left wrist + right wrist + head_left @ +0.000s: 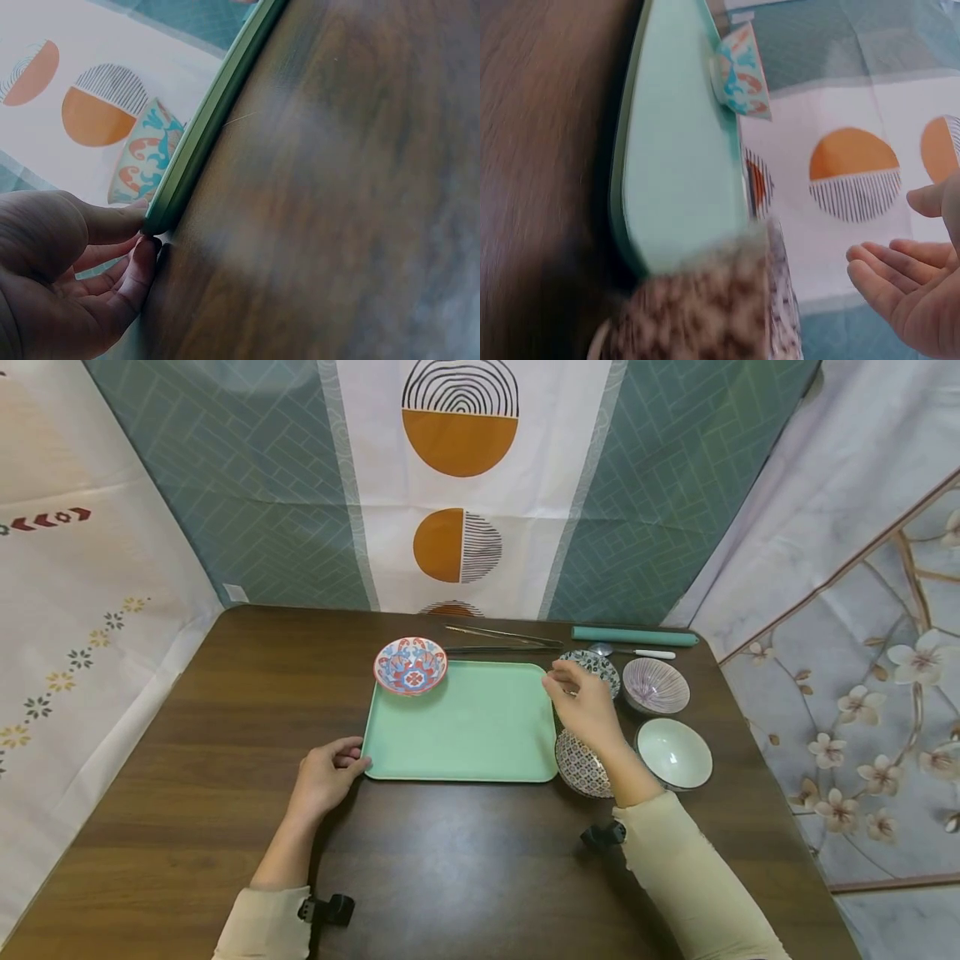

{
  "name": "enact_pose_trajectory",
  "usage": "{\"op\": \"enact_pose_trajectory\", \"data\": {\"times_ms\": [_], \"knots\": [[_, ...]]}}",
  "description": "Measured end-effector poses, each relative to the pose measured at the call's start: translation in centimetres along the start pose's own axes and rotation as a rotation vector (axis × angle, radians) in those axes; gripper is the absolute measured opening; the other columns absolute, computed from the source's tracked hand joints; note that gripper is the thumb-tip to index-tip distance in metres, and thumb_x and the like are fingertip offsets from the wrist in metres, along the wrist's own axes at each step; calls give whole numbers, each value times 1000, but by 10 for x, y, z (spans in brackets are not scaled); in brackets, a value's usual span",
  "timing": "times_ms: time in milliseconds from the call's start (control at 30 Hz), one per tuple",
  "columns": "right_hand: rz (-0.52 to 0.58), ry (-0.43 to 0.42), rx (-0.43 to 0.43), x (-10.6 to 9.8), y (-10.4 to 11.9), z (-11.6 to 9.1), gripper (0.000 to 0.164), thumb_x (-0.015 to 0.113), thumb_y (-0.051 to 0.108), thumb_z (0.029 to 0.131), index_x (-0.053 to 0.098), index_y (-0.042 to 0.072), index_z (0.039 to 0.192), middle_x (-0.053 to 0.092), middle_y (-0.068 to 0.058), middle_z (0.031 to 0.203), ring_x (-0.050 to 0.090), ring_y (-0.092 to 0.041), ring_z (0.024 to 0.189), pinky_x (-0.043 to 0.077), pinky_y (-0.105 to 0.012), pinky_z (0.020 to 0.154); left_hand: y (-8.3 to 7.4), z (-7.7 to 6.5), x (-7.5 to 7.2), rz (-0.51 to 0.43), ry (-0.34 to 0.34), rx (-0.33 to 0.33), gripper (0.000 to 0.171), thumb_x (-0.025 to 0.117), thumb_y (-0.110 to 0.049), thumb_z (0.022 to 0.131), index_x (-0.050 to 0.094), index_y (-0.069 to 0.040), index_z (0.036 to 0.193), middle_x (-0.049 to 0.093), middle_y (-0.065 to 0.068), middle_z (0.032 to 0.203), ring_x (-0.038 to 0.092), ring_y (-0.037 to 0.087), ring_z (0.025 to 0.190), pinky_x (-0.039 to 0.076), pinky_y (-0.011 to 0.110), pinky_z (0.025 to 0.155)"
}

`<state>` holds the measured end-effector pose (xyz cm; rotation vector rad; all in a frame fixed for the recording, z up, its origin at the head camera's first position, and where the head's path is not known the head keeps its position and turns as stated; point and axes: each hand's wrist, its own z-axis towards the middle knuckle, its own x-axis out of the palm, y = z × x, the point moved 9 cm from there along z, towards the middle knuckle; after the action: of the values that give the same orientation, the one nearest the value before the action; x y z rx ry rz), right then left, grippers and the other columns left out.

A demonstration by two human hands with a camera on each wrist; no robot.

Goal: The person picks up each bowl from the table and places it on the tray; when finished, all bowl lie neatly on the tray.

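Pinching the tray (465, 735) by its near-left corner: my left hand (326, 781); my right hand (588, 710), thumb parted, hovers near the right-edge bowls (582, 770).

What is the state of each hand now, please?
Left hand: holding the green tray by its near left corner.
Right hand: open, holding nothing.

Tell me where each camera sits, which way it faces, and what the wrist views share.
Head: worn on the head, facing forward and down at the table; left hand, right hand and sleeves show.
Left wrist: on that wrist, facing along the tray; the left hand shows.
Right wrist: on that wrist, facing across the tray; the right hand shows.
Shared by both wrist views: tray, red-and-blue bowl, patterned cloth.
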<state>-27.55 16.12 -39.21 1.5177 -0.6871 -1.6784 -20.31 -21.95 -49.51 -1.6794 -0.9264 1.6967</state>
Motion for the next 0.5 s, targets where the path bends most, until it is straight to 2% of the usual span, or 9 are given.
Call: {"op": "enact_pose_trajectory", "data": {"times_ms": [300, 500], "knots": [[4, -75, -17, -40, -18, -18, 41, 61, 18, 103, 57, -5, 137, 67, -23, 124, 64, -37, 116, 51, -48, 96, -1, -2, -1, -6, 7, -13, 36, 73, -9, 94, 66, 7, 125, 71, 18, 103, 67, 30, 95, 51, 23, 73], [-45, -139, -42, -65, -31, -34, 40, 60, 19, 103, 58, -6, 135, 67, -23, 124, 65, -37, 114, 51, -46, 96, 0, -2, 0, -9, 15, -17, 37, 73, -10, 94, 66, 7, 126, 70, 19, 104, 67, 30, 96, 51, 24, 73]]}}
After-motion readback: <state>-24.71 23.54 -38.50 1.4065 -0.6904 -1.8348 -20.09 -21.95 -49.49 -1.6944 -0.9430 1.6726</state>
